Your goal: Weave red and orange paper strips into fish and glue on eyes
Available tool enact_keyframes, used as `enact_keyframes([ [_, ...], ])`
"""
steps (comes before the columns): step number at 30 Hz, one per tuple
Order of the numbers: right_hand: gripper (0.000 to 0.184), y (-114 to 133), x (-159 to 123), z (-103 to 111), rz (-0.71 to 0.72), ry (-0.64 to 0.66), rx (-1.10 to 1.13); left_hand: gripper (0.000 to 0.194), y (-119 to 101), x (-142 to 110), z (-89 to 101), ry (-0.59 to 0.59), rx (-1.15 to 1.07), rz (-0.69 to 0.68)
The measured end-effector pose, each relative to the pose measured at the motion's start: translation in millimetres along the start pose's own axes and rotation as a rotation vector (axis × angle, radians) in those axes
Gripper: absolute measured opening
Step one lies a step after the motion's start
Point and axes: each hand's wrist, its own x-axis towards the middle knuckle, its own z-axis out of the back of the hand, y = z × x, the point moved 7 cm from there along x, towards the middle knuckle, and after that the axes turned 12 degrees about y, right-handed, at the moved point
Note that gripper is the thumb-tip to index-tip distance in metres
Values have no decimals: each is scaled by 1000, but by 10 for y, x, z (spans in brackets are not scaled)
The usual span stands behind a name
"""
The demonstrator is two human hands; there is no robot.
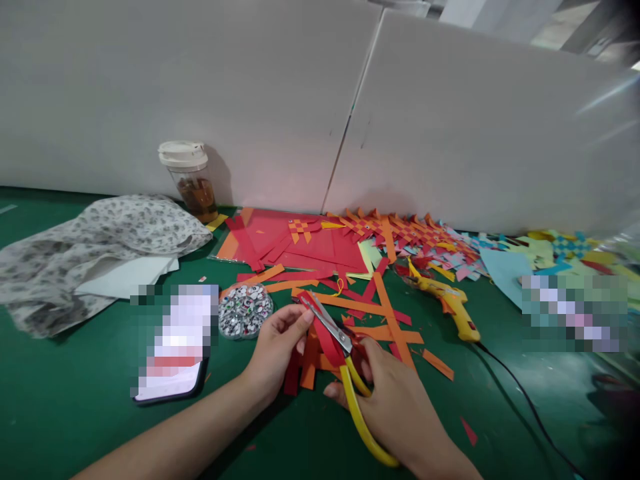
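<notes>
My right hand (pixel 395 407) grips yellow-handled scissors (pixel 345 373), whose metal blades point up and to the left. The blades are closed on a red paper strip (pixel 325 337). My left hand (pixel 277 350) pinches that strip and a few red and orange strips under it, just left of the blades. Loose orange and red strips (pixel 385 313) lie on the green table (pixel 75 400) right behind both hands.
A phone (pixel 175 360) lies left of my hands, beside a round box of googly eyes (pixel 245 310). A yellow glue gun (pixel 450 303) with a black cord lies to the right. Woven paper pieces (pixel 415 233), red sheets, a lidded cup (pixel 190 177) and a patterned cloth (pixel 100 240) line the white partition.
</notes>
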Motion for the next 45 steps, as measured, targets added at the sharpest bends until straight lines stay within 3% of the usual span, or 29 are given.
enact_keyframes([
  [6, 34, 8, 19, -12, 14, 13, -26, 18, -4, 9, -2, 6, -5, 15],
  [15, 38, 18, 30, 6, 67, -68, -57, 19, 2, 12, 2, 4, -11, 39],
  [33, 27, -40, 40, 13, 41, -93, -1, 20, -5, 3, -8, -3, -21, 36],
  [37, 30, -57, 26, 85, 39, -150, -76, 21, -12, -6, -4, -20, -7, 41],
  [45, 31, 26, 2, 44, 55, -122, -177, 20, -22, -6, 2, -19, 13, 3],
])
